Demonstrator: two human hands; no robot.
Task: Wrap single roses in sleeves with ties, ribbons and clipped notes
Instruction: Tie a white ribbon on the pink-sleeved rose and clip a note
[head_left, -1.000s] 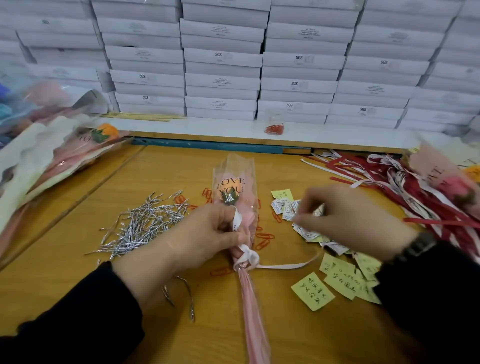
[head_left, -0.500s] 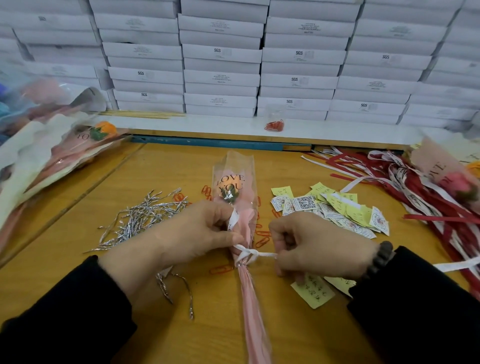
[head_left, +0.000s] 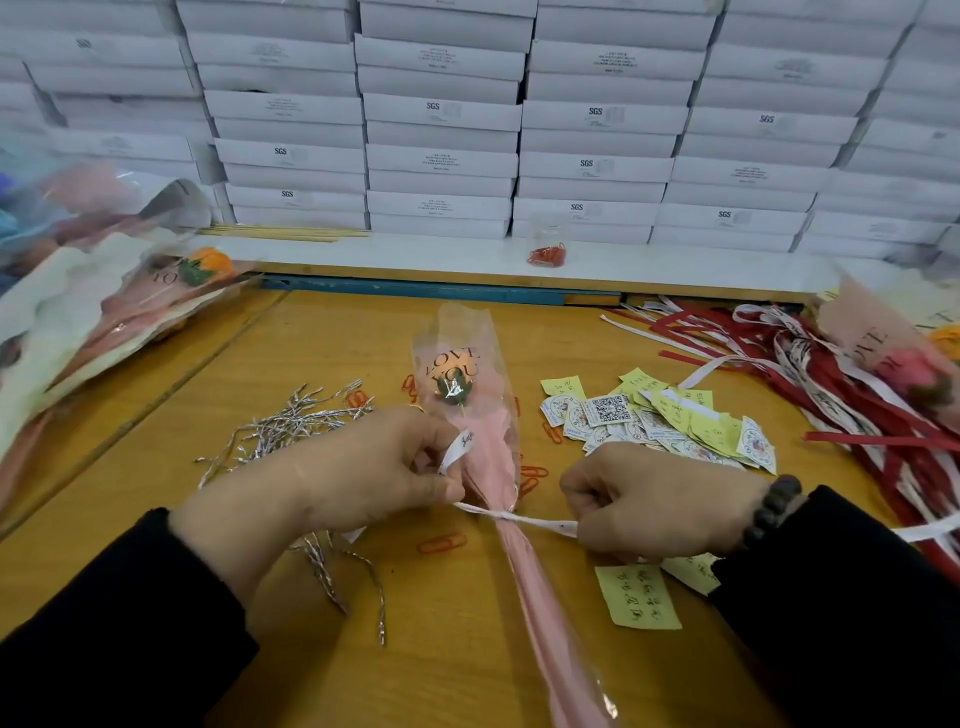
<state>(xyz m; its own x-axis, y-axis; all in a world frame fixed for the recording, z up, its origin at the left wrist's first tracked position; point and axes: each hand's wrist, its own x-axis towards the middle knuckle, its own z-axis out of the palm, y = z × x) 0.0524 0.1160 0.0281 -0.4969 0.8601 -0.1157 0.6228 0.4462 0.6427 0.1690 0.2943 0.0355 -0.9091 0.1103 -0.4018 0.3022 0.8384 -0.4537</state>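
A single rose in a pink "LOVE YOU" sleeve (head_left: 470, 395) lies lengthways on the wooden table (head_left: 322, 343), head pointing away from me. A white ribbon (head_left: 524, 519) is tied round the sleeve's narrow neck. My left hand (head_left: 337, 478) pinches the ribbon's left end, with a loop sticking up by my fingers. My right hand (head_left: 654, 504) grips the right end, and the ribbon runs taut between both hands. Silver twist ties (head_left: 296, 426) lie left of the sleeve, paper notes (head_left: 660, 415) right of it, and orange paper clips (head_left: 441, 543) are scattered around.
A heap of red and white ribbons (head_left: 831, 374) covers the right side, with a wrapped rose (head_left: 904, 364) on it. Finished wrapped roses (head_left: 119, 291) pile up at the left. Stacked white boxes (head_left: 441, 114) line the back, and a small cup of clips (head_left: 548, 244) stands before them.
My right hand left the pile of notes, came back to the sleeve and took the ribbon's right end. The ribbon, loose a second ago, is now pulled tight into a knot.
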